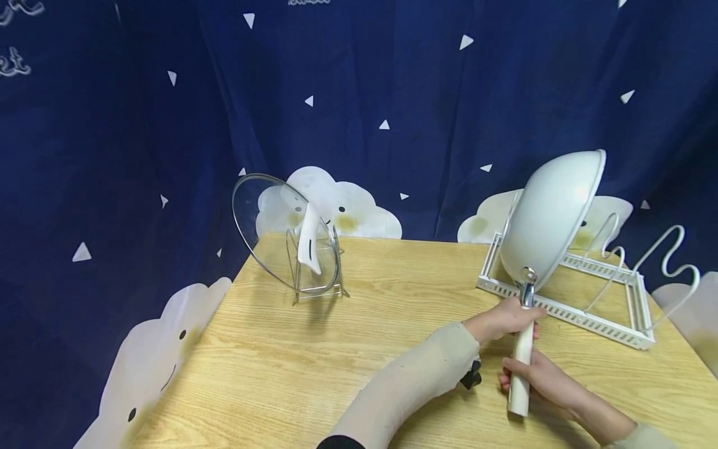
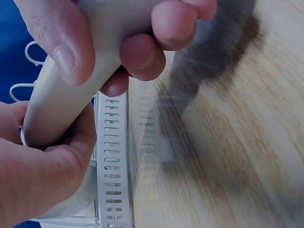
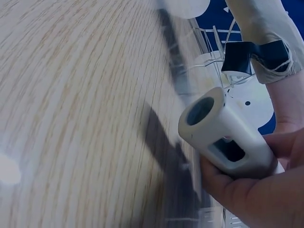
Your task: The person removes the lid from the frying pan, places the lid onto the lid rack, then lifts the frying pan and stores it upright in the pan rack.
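A white wok [image 1: 544, 218] is tilted up on its side at the white rack [image 1: 589, 321], its rounded outside turned to the left and its long handle [image 1: 522, 349] pointing down toward me. My left hand [image 1: 507, 317] grips the handle close to the metal joint at the wok. Lower down, near the handle's end, my right hand [image 1: 552, 381] holds it with curled fingers. Both hands [image 2: 42, 175] show around the handle in the left wrist view. The hollow handle end [image 3: 202, 111] faces the camera in the right wrist view. Whether the wok bears on the rack is unclear.
A glass lid [image 1: 263, 231] with a white grip [image 1: 309, 240] leans in a small wire stand [image 1: 320, 292] at the table's back left. Curved white wire dividers [image 1: 681, 268] rise from the rack's right part. Behind the wooden table [image 1: 280, 374] hangs a dark blue curtain [image 1: 359, 75].
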Motion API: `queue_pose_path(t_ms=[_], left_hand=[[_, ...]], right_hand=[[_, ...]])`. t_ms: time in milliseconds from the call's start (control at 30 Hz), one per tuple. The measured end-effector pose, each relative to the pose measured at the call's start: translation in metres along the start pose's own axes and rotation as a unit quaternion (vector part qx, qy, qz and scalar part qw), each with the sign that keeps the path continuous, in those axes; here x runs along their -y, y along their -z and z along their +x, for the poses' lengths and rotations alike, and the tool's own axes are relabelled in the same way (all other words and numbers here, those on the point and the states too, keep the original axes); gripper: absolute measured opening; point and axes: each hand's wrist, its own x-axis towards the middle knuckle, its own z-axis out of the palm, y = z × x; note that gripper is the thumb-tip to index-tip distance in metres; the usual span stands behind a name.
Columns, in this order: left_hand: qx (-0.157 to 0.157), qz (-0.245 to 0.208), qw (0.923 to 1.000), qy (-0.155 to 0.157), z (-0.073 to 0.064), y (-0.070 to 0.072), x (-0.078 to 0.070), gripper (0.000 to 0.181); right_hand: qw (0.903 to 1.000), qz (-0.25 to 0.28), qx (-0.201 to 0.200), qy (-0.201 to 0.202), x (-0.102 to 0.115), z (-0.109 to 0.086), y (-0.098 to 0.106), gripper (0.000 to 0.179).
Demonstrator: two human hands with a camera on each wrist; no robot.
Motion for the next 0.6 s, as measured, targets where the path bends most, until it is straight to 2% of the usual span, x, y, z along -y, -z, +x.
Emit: queue_pose_path(t_ms=[133, 267, 333, 467, 533, 600], left_hand=[[0.003, -0.022, 0.9997, 0.001, 0.001, 0.000, 0.001, 0.024], [0.015, -0.018, 0.9997, -0.005, 0.001, 0.005, 0.001, 0.022], [0.023, -0.007, 0.9997, -0.010, 0.000, 0.010, 0.001, 0.022], [0.041, 0.018, 0.9989, -0.014, -0.003, 0.020, 0.001, 0.023], [0.046, 0.022, 0.9986, -0.013, -0.004, 0.024, 0.001, 0.023], [0.045, 0.028, 0.9986, -0.010, -0.006, 0.028, 0.001, 0.020]], right_hand=[[0.9999, -0.013, -0.007, 0.005, 0.000, -0.001, 0.001, 0.020], [0.9970, -0.059, -0.048, -0.014, 0.003, -0.004, 0.001, 0.035], [0.9911, -0.104, -0.078, -0.029, 0.005, -0.006, 0.001, 0.042], [0.9720, -0.183, -0.136, -0.057, 0.008, -0.010, -0.001, 0.045], [0.9650, -0.204, -0.155, -0.059, 0.010, -0.012, -0.001, 0.042], [0.9636, -0.208, -0.161, -0.050, 0.011, -0.013, 0.000, 0.040]])
